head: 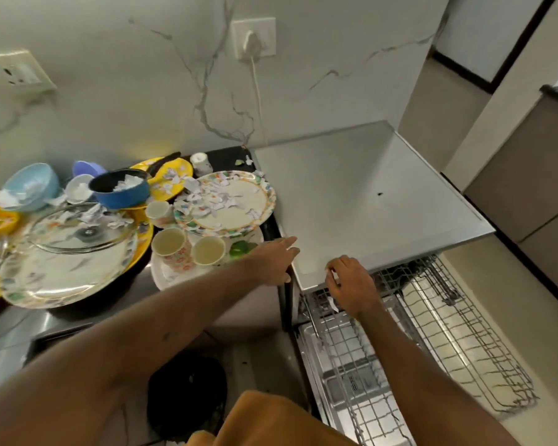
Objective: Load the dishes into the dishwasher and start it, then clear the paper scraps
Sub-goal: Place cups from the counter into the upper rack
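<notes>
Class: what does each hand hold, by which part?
Left hand holds nothing. Right hand seems to pinch a white paper scrap; which part is hidden.

We find open room above the flat dishwasher top [368, 188] and the pulled-out wire rack [464, 342]; stacked plates [232, 207] and cups [171, 244] crowd the bench [4, 342] on our left.
</notes>
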A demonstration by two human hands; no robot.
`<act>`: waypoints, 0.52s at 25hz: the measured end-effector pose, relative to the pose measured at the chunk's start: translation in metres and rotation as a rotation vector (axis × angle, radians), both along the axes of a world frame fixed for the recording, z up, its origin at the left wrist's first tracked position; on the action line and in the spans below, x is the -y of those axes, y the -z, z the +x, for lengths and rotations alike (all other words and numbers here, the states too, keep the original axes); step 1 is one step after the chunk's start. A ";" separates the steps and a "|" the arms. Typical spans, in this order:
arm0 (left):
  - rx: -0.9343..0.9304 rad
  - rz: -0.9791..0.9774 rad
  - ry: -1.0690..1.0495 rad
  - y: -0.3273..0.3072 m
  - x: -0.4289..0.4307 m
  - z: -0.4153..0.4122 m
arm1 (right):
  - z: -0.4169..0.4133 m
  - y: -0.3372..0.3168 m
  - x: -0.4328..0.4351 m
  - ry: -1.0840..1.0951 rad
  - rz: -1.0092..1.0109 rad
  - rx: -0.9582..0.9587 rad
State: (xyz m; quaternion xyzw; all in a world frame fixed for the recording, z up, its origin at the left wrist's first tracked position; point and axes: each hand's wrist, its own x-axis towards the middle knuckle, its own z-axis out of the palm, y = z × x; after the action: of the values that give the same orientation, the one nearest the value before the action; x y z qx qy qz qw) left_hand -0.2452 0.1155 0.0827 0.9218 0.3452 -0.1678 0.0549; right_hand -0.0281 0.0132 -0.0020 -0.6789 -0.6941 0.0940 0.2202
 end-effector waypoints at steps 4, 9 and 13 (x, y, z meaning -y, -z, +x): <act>0.039 0.029 -0.145 -0.009 -0.004 -0.089 | -0.047 -0.011 -0.017 -0.074 0.024 -0.038; -0.015 0.090 -0.133 -0.015 -0.007 -0.148 | -0.094 -0.020 -0.029 -0.122 0.047 -0.072; -0.048 0.067 -0.123 -0.019 -0.017 -0.160 | -0.118 -0.026 -0.031 -0.131 0.058 -0.106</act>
State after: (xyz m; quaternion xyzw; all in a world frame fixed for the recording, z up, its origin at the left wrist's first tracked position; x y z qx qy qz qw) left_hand -0.4048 0.1330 0.1021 0.8958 0.4080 -0.1747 0.0260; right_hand -0.1463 0.0442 0.0236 -0.6194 -0.7267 0.1238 0.2698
